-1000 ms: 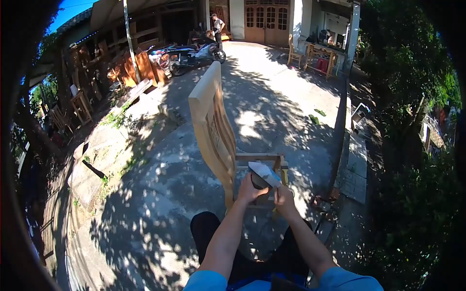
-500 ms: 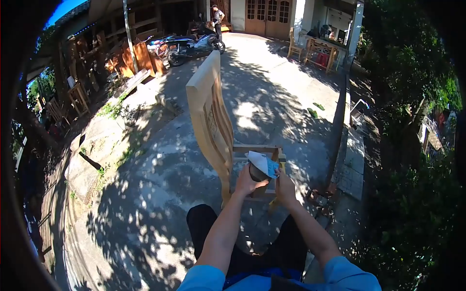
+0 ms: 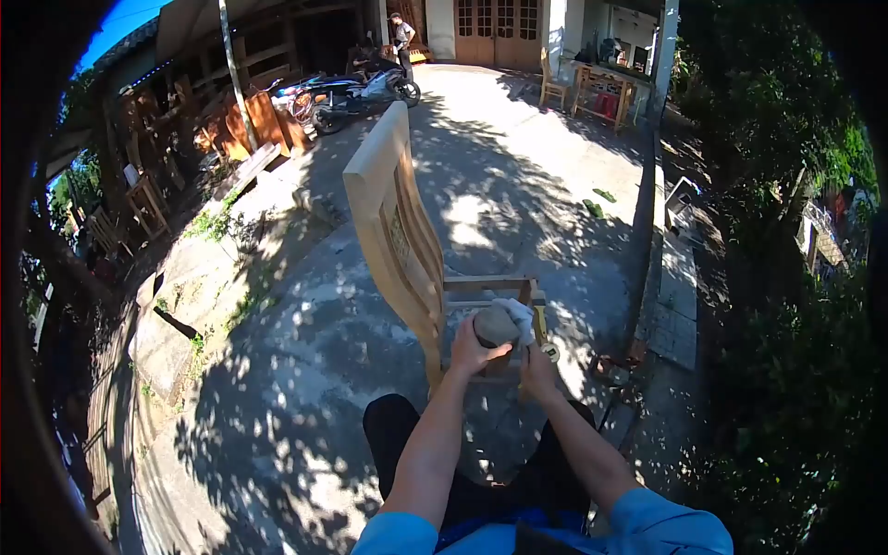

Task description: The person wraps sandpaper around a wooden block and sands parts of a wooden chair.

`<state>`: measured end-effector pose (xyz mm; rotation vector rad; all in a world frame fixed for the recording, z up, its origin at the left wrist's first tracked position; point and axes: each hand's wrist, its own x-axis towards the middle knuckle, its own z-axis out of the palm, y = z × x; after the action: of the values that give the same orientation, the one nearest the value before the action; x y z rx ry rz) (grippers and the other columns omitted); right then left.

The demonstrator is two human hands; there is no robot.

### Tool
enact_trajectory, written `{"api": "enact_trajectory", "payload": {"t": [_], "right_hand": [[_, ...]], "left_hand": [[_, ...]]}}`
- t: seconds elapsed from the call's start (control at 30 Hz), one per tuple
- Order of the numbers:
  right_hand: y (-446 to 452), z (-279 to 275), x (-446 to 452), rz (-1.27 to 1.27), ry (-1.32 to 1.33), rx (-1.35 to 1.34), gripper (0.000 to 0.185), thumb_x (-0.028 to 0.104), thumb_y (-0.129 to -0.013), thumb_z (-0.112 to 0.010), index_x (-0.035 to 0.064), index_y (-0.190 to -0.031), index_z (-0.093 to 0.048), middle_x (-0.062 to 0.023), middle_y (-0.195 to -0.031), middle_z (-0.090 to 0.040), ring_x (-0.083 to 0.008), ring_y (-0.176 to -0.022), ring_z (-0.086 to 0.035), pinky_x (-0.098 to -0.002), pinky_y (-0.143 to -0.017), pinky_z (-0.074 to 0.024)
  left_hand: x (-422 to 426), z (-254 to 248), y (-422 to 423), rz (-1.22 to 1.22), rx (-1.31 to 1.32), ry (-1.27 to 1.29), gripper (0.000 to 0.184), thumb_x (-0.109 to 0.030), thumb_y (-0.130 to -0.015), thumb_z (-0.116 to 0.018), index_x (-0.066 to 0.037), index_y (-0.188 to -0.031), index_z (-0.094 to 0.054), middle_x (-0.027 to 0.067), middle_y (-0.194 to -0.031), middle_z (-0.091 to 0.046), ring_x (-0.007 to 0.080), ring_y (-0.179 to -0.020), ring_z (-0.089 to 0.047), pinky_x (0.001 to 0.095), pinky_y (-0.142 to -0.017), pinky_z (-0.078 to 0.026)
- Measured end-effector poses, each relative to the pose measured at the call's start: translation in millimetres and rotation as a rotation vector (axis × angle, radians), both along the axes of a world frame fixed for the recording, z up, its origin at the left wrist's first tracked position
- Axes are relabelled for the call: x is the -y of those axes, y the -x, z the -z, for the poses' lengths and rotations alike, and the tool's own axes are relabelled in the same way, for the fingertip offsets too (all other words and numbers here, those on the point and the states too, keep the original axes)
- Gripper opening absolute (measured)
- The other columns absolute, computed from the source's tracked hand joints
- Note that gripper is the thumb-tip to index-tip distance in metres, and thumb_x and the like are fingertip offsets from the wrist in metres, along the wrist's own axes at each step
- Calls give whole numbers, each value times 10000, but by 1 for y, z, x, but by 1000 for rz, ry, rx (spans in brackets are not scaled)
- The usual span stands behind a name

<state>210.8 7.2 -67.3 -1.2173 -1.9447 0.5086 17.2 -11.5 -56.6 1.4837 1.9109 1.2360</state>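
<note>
My left hand (image 3: 474, 348) is wrapped round a rounded grey-brown object (image 3: 496, 326). Beside it, my right hand (image 3: 537, 370) is closed on a crumpled white sheet (image 3: 518, 314), which touches the object's right side. Both hands are above the seat frame of an unpainted wooden chair (image 3: 393, 222). The chair's tall slatted back stands upright to the left of my hands. A yellow tape-like item (image 3: 551, 351) shows just right of my right hand, partly hidden.
Parked motorbikes (image 3: 347, 92) and a standing person (image 3: 402, 42) are at the back left. A wooden table (image 3: 601, 92) and another chair (image 3: 553, 83) stand at the back right. A low kerb (image 3: 652, 268) runs along the right side.
The white sheet has come off the top of the rounded object and is now bunched at its right side. More of the object's grey-brown face shows. Both hands keep their grip.
</note>
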Motion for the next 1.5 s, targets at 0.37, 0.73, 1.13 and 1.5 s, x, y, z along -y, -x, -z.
{"api": "enact_trajectory", "payload": {"t": [0.37,0.73,1.13,1.5], "right_hand": [[18,2,-20,28,1,-275,263,210,-1030,-523,-41,-1043,-599,-247,-878,-647,-426,-848,-648,-478,-723,-472],[12,1,-54,-174,405,-488,260,190,-1026,-536,-44,-1073,-638,-94,-782,-656,-181,-735,-628,-360,-672,-475],[5,-13,-33,-34,440,-361,287,214,-1013,-538,-48,-1090,-627,-113,-833,-650,-205,-791,-622,-372,-722,-474],[42,1,-42,38,234,-362,282,218,-991,-527,-34,-1011,-651,-141,-777,-664,-279,-704,-648,-428,-667,-490]], "left_hand": [[3,9,-5,2,40,-76,1213,-622,-560,-907,-52,-1478,-356,197,-1446,-476,388,-1364,-435,491,-1117,-383],[4,5,0,-12,-3,-96,1215,-585,-569,-920,-30,-1482,-341,201,-1458,-459,404,-1364,-416,493,-1127,-368],[13,10,-15,-54,-115,-149,1198,-602,-605,-890,-38,-1495,-321,185,-1455,-458,386,-1365,-422,497,-1144,-343],[15,-107,-2,187,-817,235,966,-568,-787,-769,-150,-1535,-322,144,-1468,-451,362,-1327,-464,542,-1105,-366]]}}
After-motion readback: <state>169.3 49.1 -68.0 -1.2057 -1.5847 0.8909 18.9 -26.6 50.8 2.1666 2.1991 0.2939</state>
